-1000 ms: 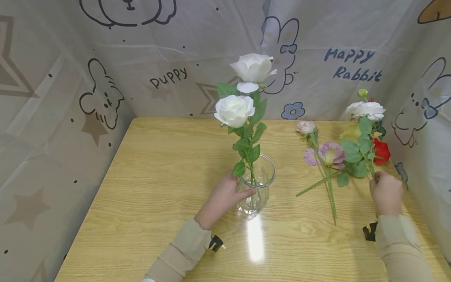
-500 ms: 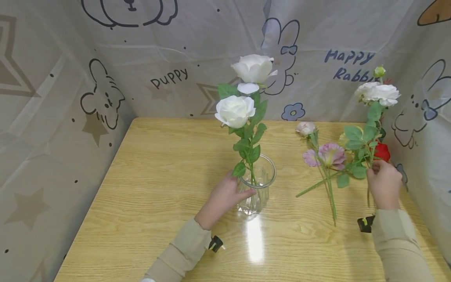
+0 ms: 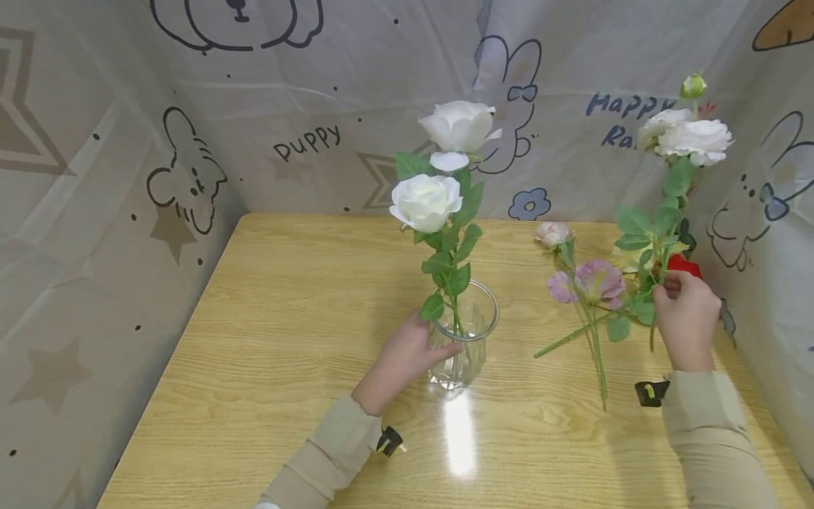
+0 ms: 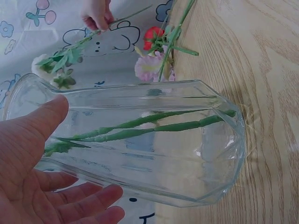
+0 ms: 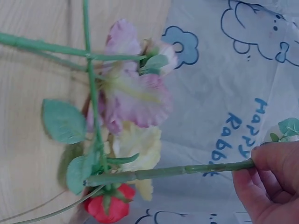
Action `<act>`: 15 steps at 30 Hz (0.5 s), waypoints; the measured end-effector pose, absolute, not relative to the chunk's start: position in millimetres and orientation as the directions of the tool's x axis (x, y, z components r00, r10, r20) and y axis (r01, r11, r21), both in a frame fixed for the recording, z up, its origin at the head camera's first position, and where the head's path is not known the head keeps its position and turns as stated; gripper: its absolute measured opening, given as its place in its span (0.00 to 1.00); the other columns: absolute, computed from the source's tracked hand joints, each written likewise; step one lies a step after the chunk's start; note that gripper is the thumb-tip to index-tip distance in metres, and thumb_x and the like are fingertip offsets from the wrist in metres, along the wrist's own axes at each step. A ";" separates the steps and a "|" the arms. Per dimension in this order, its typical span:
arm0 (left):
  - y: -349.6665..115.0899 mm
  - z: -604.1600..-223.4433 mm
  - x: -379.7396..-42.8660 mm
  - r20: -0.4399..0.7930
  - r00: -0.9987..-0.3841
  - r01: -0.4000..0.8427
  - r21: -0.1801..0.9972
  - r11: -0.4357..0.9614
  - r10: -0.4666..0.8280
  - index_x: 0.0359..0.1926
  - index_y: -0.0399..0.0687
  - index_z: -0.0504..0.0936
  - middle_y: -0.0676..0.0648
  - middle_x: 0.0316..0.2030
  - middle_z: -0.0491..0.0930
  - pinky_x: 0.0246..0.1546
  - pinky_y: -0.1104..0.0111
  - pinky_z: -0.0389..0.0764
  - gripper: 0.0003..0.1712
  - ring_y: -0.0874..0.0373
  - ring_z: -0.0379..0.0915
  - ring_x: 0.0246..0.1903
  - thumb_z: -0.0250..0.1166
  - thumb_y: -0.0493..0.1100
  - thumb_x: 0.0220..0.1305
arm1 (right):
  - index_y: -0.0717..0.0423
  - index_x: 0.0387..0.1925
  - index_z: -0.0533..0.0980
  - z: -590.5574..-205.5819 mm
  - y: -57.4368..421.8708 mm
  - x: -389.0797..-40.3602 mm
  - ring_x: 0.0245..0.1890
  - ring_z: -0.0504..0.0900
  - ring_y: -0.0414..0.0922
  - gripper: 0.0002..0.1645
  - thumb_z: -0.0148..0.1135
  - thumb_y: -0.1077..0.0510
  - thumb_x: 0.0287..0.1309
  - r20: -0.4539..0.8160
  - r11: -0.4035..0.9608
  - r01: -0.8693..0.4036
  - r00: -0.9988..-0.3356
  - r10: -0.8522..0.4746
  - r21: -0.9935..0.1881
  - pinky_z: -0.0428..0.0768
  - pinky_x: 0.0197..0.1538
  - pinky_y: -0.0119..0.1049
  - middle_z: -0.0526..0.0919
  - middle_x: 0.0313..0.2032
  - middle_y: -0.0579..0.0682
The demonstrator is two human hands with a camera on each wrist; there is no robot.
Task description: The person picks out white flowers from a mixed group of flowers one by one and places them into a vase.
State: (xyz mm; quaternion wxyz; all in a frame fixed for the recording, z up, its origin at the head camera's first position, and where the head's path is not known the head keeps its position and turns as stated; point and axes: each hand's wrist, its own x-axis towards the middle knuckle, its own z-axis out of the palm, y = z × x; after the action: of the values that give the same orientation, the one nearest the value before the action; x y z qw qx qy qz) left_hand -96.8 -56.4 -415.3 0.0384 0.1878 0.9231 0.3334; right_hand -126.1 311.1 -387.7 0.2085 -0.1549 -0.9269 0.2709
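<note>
My left hand (image 3: 402,360) holds the clear glass vase (image 3: 469,357) from its left side, thumb and fingers spread around it below the rim. Two white roses (image 3: 426,202) stand in the vase, their green stems (image 4: 173,126) showing through the glass in the left wrist view. Over on the right, my right hand (image 3: 688,322) pinches the stem (image 5: 187,170) of a white ranunculus-like flower (image 3: 694,140) with a green bud on top. Its blooms are raised in front of the backdrop, and the stem's lower end hangs below my fingers.
Loose flowers lie on the wooden table (image 3: 286,318) at the right: a pale pink one (image 3: 552,234), a purple-pink one (image 3: 599,281), a yellow one (image 3: 626,260) and a red one (image 3: 685,266). A printed cloth backdrop (image 3: 286,85) encloses the table's back and sides.
My right hand has lifted the white flower up from among the loose flowers and shifted slightly left. My left hand and the vase have stayed in place.
</note>
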 end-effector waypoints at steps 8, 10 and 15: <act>-56.8 -414.8 -98.2 0.068 -0.923 0.334 0.634 0.697 0.380 0.67 0.49 0.53 0.38 0.57 0.67 0.49 0.60 0.73 0.48 0.47 0.68 0.51 0.65 0.56 0.50 | 0.71 0.41 0.75 -366.7 291.9 -131.7 0.29 0.76 0.38 0.15 0.53 0.64 0.55 0.371 0.804 0.124 -0.839 0.398 -0.582 0.61 0.27 0.14 0.79 0.37 0.64; -56.7 -414.8 -98.2 0.061 -0.925 0.325 0.642 0.695 0.376 0.67 0.49 0.53 0.38 0.56 0.67 0.49 0.59 0.73 0.47 0.47 0.68 0.51 0.65 0.56 0.50 | 0.70 0.40 0.76 -361.9 286.7 -132.9 0.26 0.68 0.27 0.14 0.54 0.64 0.54 0.397 0.804 0.100 -0.829 0.393 -0.585 0.61 0.28 0.13 0.80 0.36 0.63; -56.2 -415.3 -96.3 0.040 -0.930 0.300 0.655 0.693 0.366 0.67 0.51 0.53 0.39 0.57 0.66 0.50 0.58 0.72 0.47 0.46 0.67 0.52 0.66 0.54 0.50 | 0.70 0.41 0.76 -354.4 276.8 -132.1 0.25 0.60 0.19 0.14 0.54 0.64 0.54 0.396 0.784 0.071 -0.833 0.387 -0.616 0.62 0.28 0.12 0.80 0.38 0.62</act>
State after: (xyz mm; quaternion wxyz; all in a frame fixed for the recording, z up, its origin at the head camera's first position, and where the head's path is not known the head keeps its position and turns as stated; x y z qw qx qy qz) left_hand -96.3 -56.2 -415.3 0.0470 0.1813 0.9188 0.3474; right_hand -132.1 276.8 -354.4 0.2600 -0.1261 -0.9080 0.3033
